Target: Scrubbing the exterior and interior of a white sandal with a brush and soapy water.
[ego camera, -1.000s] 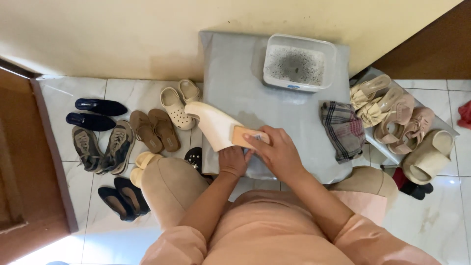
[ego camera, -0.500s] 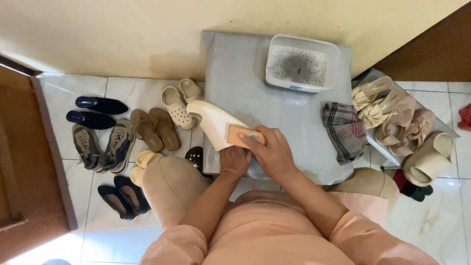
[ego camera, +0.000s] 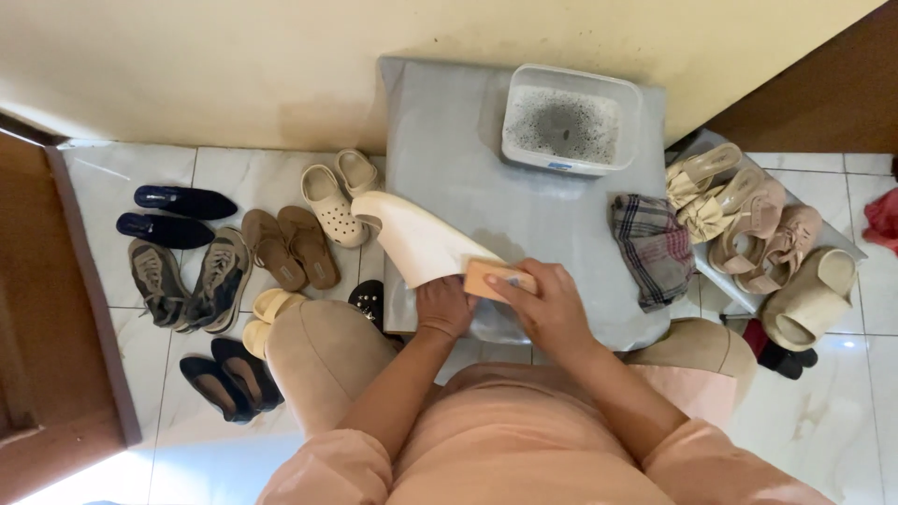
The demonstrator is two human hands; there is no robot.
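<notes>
Left hand (ego camera: 444, 307): gripping heel of white rubber-soled shoe (ego camera: 416, 238), sole up
Right hand (ego camera: 552, 304): closed on tan rectangular sponge block (ego camera: 489, 278), touching sole
Beneath: grey mat (ego camera: 449, 140)

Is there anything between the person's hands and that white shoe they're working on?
Nothing visible. The left hand grips the white shoe at its near end, and the right hand presses a small tan block straight against it.
</notes>
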